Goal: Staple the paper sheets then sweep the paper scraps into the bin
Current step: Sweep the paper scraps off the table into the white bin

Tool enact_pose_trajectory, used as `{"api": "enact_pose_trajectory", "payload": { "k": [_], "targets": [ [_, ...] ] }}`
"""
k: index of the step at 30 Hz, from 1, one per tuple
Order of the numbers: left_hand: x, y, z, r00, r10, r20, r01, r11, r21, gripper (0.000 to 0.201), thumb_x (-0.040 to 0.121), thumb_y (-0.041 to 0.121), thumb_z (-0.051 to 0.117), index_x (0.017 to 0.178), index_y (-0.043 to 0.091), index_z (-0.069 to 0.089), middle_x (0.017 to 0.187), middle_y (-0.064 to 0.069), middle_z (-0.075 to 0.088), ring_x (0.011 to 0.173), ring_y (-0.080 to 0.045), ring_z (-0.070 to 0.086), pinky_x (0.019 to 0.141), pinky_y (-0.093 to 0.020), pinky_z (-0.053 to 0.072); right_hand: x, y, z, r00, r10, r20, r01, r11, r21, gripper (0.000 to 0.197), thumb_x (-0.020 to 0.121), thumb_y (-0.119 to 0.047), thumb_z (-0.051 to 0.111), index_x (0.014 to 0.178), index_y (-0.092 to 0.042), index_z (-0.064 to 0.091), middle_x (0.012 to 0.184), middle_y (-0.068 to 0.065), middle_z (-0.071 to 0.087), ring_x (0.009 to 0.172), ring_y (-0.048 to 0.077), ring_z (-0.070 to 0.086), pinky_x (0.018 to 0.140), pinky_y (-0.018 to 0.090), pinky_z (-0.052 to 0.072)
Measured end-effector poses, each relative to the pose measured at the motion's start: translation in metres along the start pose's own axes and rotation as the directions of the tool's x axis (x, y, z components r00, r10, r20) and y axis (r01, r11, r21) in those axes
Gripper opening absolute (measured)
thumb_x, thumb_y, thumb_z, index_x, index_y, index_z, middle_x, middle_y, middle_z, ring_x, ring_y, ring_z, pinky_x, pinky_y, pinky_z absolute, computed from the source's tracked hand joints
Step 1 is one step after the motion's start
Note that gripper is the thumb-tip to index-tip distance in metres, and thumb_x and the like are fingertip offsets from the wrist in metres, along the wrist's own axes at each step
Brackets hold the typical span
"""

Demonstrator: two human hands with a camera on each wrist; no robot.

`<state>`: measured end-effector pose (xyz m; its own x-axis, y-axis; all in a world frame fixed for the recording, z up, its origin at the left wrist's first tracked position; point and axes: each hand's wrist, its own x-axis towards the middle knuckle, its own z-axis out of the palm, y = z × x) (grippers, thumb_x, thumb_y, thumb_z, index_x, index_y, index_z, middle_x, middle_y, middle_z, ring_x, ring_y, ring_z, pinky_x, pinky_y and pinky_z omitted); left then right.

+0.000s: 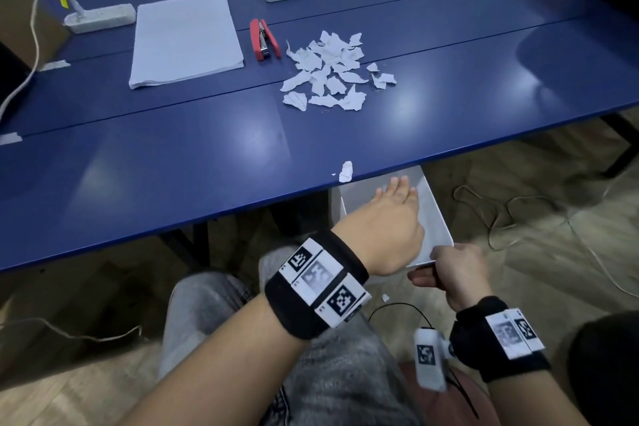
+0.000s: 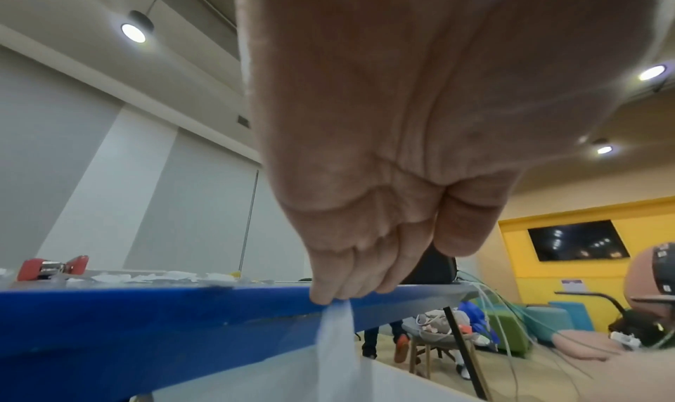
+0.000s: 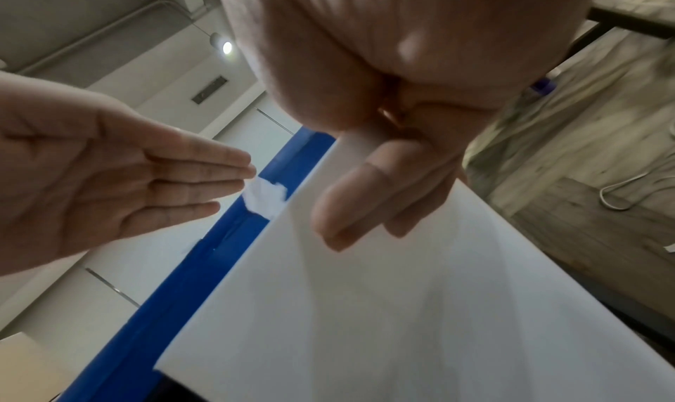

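Holding the white bin (image 1: 436,218) by its near corner, the right hand (image 1: 456,273) keeps it tucked under the table (image 1: 138,162) edge at lower centre of the head view, presumably so scraps drop straight in. The left hand (image 1: 387,218) is flat and relaxed over the bin, holding nothing, just below a stray scrap (image 1: 345,171) on the rim. Most of the scraps (image 1: 332,71) sit mid-frame beside the red stapler (image 1: 264,40) and the paper stack (image 1: 186,36), upper left.

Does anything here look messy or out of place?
Yes. A pile of torn paper scraps lies loose on the blue table, one stray scrap sits at its front edge above the white bin, and another small piece lies on the floor.
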<state>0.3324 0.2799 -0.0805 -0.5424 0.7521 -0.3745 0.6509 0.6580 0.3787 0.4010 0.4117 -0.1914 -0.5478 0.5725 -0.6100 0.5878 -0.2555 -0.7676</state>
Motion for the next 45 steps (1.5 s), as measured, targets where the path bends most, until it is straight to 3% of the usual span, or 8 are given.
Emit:
{"api": "enact_pose_trajectory", "payload": {
  "k": [6, 9, 18, 21, 27, 35, 41, 45],
  "targets": [
    [0.001, -0.030, -0.032, 0.964, -0.169, -0.203, 0.177, 0.984, 0.020, 0.062, 0.100, 0.024, 0.027, 0.154, -0.001, 0.009, 0.164, -0.018, 0.002, 0.153, -0.029, -0.001, 0.126, -0.041, 0.004, 0.008, 0.004, 0.000, 1.000, 0.001, 0.003, -0.001, 1.000, 0.009, 0.016, 0.084, 0.009, 0.035, 0.079, 0.008, 0.050, 0.064, 0.034, 0.060, 0.037, 0.036, 0.064, 0.039, 0.032, 0.054],
    [0.006, -0.039, -0.023, 0.959, -0.264, -0.104, 0.270, 0.962, 0.050, 0.063, 0.101, 0.026, 0.024, 0.154, -0.004, 0.005, 0.162, -0.024, -0.004, 0.152, -0.035, -0.004, 0.125, -0.045, 0.004, 0.012, 0.005, 0.001, 1.000, 0.010, 0.009, -0.010, 1.000, 0.003, 0.017, 0.083, 0.007, 0.037, 0.083, 0.010, 0.053, 0.064, 0.034, 0.063, 0.041, 0.038, 0.066, 0.043, 0.033, 0.056],
    [0.000, 0.003, 0.014, 0.993, 0.098, 0.067, -0.103, 0.992, 0.072, 0.061, 0.103, 0.023, 0.025, 0.155, 0.000, 0.003, 0.164, -0.017, -0.005, 0.154, -0.024, -0.004, 0.126, -0.034, 0.003, 0.011, 0.004, 0.000, 1.000, 0.026, -0.002, -0.026, 0.999, 0.022, 0.019, 0.085, 0.011, 0.035, 0.076, 0.007, 0.051, 0.048, 0.024, 0.060, 0.031, 0.033, 0.061, 0.035, 0.032, 0.052],
    [0.018, -0.005, -0.019, 0.991, 0.128, -0.030, -0.124, 0.985, 0.117, 0.057, 0.101, 0.021, 0.031, 0.153, -0.001, 0.021, 0.163, -0.018, 0.011, 0.153, -0.025, 0.010, 0.125, -0.037, 0.010, 0.011, 0.003, -0.002, 1.000, 0.019, 0.005, -0.019, 1.000, 0.025, 0.018, 0.085, 0.010, 0.035, 0.078, 0.009, 0.051, 0.060, 0.029, 0.060, 0.032, 0.033, 0.062, 0.036, 0.033, 0.054],
    [0.108, -0.055, -0.125, 0.980, -0.098, -0.171, 0.133, 0.970, 0.206, 0.042, 0.097, 0.024, 0.034, 0.121, 0.001, 0.060, 0.135, -0.019, 0.056, 0.127, -0.033, 0.050, 0.103, -0.035, 0.040, 0.016, 0.000, -0.005, 1.000, 0.016, -0.006, -0.016, 1.000, 0.026, 0.017, 0.084, 0.010, 0.036, 0.080, 0.009, 0.053, 0.057, 0.031, 0.060, 0.036, 0.036, 0.063, 0.038, 0.034, 0.054],
    [0.197, -0.088, -0.172, 0.992, -0.124, -0.023, 0.120, 0.879, 0.462, 0.051, 0.106, 0.020, 0.030, 0.153, 0.004, 0.024, 0.164, -0.018, 0.006, 0.152, -0.034, 0.006, 0.122, -0.047, 0.005, 0.033, -0.006, -0.008, 0.998, 0.057, 0.003, -0.057, 0.998, -0.002, 0.021, 0.085, 0.007, 0.039, 0.092, 0.017, 0.057, 0.047, 0.026, 0.060, 0.035, 0.035, 0.061, 0.035, 0.029, 0.049],
    [0.223, -0.077, -0.174, 0.995, -0.081, 0.065, 0.039, 0.871, 0.491, 0.046, 0.106, 0.012, 0.026, 0.150, 0.000, 0.028, 0.160, -0.023, 0.015, 0.147, -0.040, 0.023, 0.117, -0.049, 0.026, 0.041, -0.015, -0.012, 0.999, 0.046, 0.014, -0.046, 0.999, -0.028, 0.026, 0.082, 0.008, 0.037, 0.089, 0.020, 0.059, 0.047, 0.028, 0.060, 0.040, 0.038, 0.062, 0.039, 0.032, 0.049],
    [0.202, -0.084, -0.157, 0.996, -0.044, 0.076, 0.000, 0.866, 0.501, 0.047, 0.107, 0.013, 0.024, 0.152, 0.000, 0.023, 0.164, -0.016, 0.009, 0.152, -0.030, 0.013, 0.121, -0.042, 0.020, 0.042, -0.017, -0.016, 0.999, 0.051, -0.014, -0.051, 0.999, 0.005, 0.023, 0.083, 0.009, 0.038, 0.090, 0.018, 0.058, 0.048, 0.027, 0.061, 0.040, 0.038, 0.063, 0.039, 0.032, 0.051]
  ]
}}
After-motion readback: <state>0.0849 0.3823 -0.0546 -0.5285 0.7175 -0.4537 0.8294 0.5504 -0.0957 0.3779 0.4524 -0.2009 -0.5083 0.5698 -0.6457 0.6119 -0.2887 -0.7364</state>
